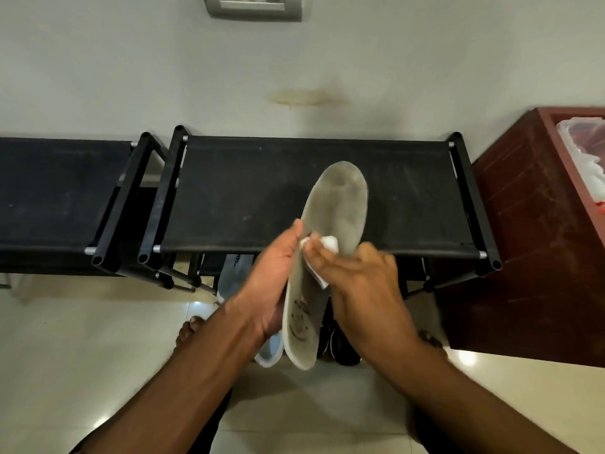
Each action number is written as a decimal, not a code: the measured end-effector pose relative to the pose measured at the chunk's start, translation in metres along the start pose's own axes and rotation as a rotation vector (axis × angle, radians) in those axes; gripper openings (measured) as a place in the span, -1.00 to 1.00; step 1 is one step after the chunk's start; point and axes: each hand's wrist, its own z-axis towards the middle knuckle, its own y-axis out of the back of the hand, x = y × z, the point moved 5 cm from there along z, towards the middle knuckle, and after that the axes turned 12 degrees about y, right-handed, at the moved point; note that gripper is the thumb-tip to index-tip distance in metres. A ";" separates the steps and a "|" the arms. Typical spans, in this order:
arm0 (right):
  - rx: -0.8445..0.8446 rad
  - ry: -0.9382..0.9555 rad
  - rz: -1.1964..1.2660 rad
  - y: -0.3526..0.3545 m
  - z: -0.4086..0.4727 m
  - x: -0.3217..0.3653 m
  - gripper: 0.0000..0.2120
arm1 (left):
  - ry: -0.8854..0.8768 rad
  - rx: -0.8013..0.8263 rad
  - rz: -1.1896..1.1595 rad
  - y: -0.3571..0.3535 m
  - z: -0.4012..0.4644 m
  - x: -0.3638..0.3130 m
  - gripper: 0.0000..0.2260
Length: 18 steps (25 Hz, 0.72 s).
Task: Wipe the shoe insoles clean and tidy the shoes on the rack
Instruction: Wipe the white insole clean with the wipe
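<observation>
Two bare forearms reach up from the bottom edge and meet at a grey insole [330, 244]. Its left edge lies in the left hand [271, 283], fingers wrapped behind and thumb up along the rim, so the insole stands on a slant, toe end up above the grasp and printed heel end hanging below it. From the other side, the right hand [363, 283] curls its fingers round a folded white wipe [322, 253] and presses it against the insole's face, just beside the left thumb. Behind the held insole stretches the black fabric top of a shoe rack [262, 191]. Below the grasp a pale blue shoe [270, 350] and a black shoe [340, 345] sit on the tiled floor. Right of the right hand stands a red-brown cabinet [523, 240].
</observation>
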 end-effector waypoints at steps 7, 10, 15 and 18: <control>-0.021 0.018 0.041 -0.007 -0.004 0.001 -0.58 | 0.014 0.030 -0.009 -0.002 -0.001 0.000 -0.49; 0.057 0.089 -0.062 -0.008 -0.003 0.004 -0.59 | -0.004 0.044 -0.010 0.004 -0.002 -0.005 -0.48; -0.009 0.020 -0.108 -0.004 -0.002 -0.009 -0.62 | 0.039 0.056 0.005 0.003 -0.001 -0.001 -0.48; 0.133 0.119 -0.101 -0.020 -0.014 0.016 -0.51 | 0.032 0.079 -0.017 0.004 -0.005 -0.008 -0.44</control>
